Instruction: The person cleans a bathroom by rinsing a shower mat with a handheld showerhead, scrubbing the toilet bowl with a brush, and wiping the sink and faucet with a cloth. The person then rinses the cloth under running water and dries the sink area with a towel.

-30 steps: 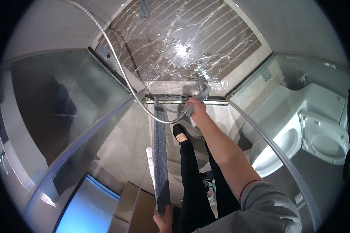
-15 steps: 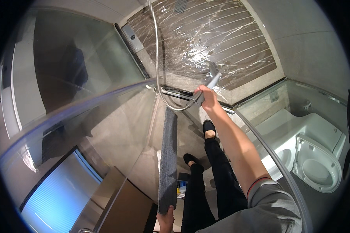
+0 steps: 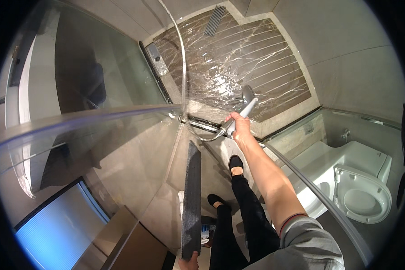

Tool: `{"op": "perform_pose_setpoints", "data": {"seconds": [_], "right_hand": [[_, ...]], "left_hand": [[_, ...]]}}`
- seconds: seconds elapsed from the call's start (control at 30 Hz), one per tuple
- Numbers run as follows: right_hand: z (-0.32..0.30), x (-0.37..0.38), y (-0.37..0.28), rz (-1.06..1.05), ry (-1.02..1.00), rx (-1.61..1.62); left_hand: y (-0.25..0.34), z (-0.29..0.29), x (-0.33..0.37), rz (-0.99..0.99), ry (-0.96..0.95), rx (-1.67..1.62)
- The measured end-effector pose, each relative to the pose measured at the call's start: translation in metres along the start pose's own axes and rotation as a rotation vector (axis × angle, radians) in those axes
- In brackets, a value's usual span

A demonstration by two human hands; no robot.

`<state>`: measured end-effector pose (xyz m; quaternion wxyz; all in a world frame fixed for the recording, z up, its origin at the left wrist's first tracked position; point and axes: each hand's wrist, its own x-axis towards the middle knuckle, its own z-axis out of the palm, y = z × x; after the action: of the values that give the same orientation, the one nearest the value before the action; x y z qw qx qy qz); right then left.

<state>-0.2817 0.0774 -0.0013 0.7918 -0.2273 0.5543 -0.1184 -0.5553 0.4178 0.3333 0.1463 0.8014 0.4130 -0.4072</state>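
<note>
Shower head (image 3: pixel 248 107) before 2 shoes (image 3: pixel 234 160), toilet (image 3: pixel 353 180) at right

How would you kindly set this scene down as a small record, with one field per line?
Right hand: grips the shower head by its handle
Left hand: holds the long grey strip at its near end
Hose: metallic, looping from the handle past the top edge
Shower floor: dark, grooved, glistening
Toilet: white, at right
Shoes: black

Passable above the shower floor (image 3: pixel 279 76) toward its right edge. Crossed toward the left edge by the metal hose (image 3: pixel 183 63); blocked at the near edge by the right hand (image 3: pixel 240 125) and shower head (image 3: pixel 248 95). Flanked, nearer still, by glass panels (image 3: pixel 108 112) left and right.
</note>
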Motion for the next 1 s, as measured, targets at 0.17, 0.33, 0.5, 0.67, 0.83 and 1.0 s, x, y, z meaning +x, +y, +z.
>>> {"op": "perform_pose_setpoints", "data": {"seconds": [0.17, 0.33, 0.5, 0.67, 0.83, 1.0], "right_hand": [[0.014, 0.023, -0.070, -0.239, -0.004, -0.001], [-0.029, 0.095, -0.172, -0.469, 0.299, 0.192], [-0.057, 0.151, -0.214, -0.352, 0.291, 0.276], [0.043, 0.118, -0.161, -0.129, -0.062, 0.076], [0.100, 0.076, -0.131, -0.084, -0.303, -0.076], [0.055, 0.076, -0.137, -0.567, -0.105, -0.500]], "left_hand": [[0.012, -0.010, -0.005, 0.097, 0.040, -0.086], [0.033, -0.015, -0.008, 0.015, -0.012, 0.070], [0.036, -0.003, 0.000, -0.022, -0.014, 0.011], [0.080, -0.003, -0.015, -0.103, -0.061, -0.031], [0.077, 0.003, -0.007, 0.330, 0.003, -0.092], [0.100, -0.004, -0.002, -0.004, -0.209, -0.520]]}}
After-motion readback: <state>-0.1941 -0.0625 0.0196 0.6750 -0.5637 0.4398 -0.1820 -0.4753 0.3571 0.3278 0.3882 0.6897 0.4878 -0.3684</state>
